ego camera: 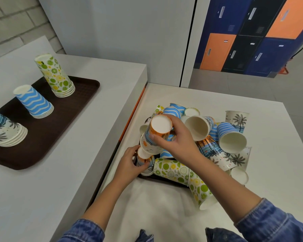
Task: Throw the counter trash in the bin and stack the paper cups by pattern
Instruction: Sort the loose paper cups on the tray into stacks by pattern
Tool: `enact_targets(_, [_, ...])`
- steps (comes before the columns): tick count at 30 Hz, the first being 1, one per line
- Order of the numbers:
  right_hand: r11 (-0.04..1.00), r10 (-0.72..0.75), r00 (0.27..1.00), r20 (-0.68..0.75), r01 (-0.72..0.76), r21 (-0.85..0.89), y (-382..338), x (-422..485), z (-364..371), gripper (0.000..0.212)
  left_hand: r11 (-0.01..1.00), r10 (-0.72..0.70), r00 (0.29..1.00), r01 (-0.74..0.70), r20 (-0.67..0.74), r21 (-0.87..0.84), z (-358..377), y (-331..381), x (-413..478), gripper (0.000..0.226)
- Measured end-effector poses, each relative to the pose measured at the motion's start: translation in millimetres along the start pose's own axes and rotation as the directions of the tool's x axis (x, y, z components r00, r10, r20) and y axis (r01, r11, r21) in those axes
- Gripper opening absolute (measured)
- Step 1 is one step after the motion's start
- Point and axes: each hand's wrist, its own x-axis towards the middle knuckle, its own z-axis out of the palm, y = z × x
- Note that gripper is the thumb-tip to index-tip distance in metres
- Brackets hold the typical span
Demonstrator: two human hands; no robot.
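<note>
A jumble of patterned paper cups (201, 137) lies on a dark tray (164, 179) on the lower counter. My right hand (178, 142) grips an upside-down orange sunset cup (157, 133) above the heap's left side. Just below it, my left hand (129, 163) holds a second orange sunset cup (145, 159) at the tray's left edge. On the raised counter at left, a brown tray (59, 117) carries three upside-down stacks: lime-and-lemon cups (55, 75), blue zigzag cups (34, 102) and palm-tree cups (3, 131).
An orange strip (133, 112) marks the step between the raised left counter and the lower one. A white panel (122, 32) rises behind. Blue, orange and black lockers (252, 35) stand across grey floor at the far right. Denim sleeves fill the bottom edge.
</note>
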Motion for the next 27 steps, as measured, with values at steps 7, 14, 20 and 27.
enact_targets(7, [0.998,0.055,0.998,0.018,-0.055,-0.023,20.0,1.8,22.7,0.051,0.982,-0.07,0.992,0.05,0.107,0.183,-25.4,-9.9,3.6,0.073])
enact_targets(14, [0.985,0.099,0.986,0.133,-0.078,-0.152,46.3,-5.7,50.3,0.059,0.981,-0.016,0.985,0.05,-0.174,0.19,-71.6,27.6,25.3,0.039])
enact_targets(20, [0.976,0.115,0.98,0.164,-0.081,-0.204,58.7,-8.5,59.6,0.06,0.997,-0.062,0.982,0.068,-0.177,0.025,-70.4,74.5,73.2,0.027])
enact_targets(27, [0.973,0.129,0.979,0.155,-0.095,-0.21,59.0,1.1,66.1,0.061,0.973,-0.23,0.97,0.228,0.08,0.036,-39.0,102.4,129.1,0.035])
